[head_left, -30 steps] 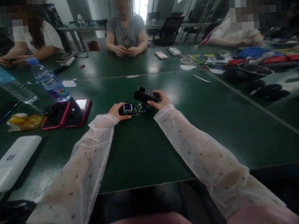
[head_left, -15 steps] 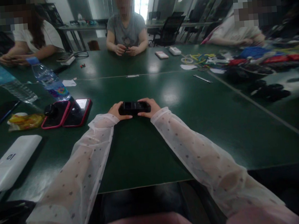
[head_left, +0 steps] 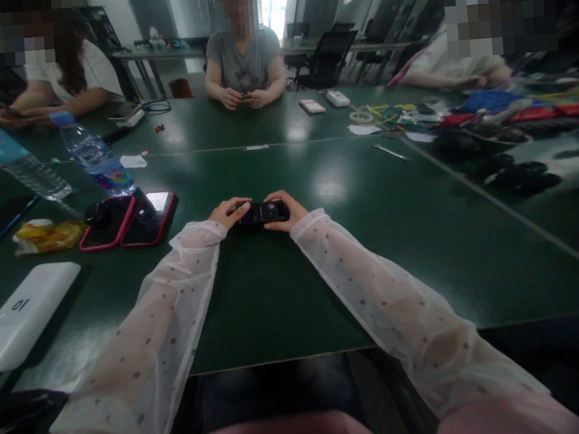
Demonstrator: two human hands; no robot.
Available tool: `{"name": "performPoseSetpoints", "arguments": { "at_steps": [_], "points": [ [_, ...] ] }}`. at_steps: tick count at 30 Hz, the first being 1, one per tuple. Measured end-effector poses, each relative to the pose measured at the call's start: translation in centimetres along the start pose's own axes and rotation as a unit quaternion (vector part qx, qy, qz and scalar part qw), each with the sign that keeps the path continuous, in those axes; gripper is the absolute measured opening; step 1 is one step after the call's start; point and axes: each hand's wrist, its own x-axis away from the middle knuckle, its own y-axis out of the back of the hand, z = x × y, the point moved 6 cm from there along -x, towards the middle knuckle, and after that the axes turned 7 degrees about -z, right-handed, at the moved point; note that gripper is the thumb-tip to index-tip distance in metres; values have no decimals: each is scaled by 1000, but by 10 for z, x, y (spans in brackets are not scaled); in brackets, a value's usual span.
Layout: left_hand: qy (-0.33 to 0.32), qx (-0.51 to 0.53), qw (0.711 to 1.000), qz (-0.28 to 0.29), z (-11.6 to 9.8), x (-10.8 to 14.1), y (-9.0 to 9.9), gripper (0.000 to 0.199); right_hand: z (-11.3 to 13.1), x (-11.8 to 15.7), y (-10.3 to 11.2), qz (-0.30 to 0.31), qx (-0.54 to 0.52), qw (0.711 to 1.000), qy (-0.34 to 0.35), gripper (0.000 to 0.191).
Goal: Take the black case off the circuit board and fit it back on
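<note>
A small black device (head_left: 264, 212) with a dark, glossy face and small light markings is held sideways over the green table. My left hand (head_left: 229, 213) is closed around its left end, and its thumb lies across the upper part of that face. At the other end, my right hand (head_left: 288, 210) grips the device with fingers along the top and thumb below. I cannot make out the device's exact kind. Sheer white sleeves with dark stars cover both my forearms.
To the left lie two red-edged phones (head_left: 149, 218), a yellow packet (head_left: 47, 235), a white power bank (head_left: 31, 314) and water bottles (head_left: 95, 155). A metal pen-like stick (head_left: 391, 153) and a pile of cables (head_left: 386, 112) are at right. Several people sit around the table (head_left: 372, 250).
My left thumb has moved from under the device up onto its face. The device has tilted so more of its face shows towards me.
</note>
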Motion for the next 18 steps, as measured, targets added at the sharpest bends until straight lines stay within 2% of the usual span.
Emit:
{"name": "performPoseSetpoints", "arguments": {
  "at_steps": [6, 18],
  "points": [
    [-5, 93, 995, 32, -5, -2, -5, 73, -1, 0, -2, 12, -113, 989, -91, 59],
    [-8, 94, 995, 34, -1, -2, -5, 65, -6, -3, 2, -2, -168, 976, -137, 60]
  ]
}}
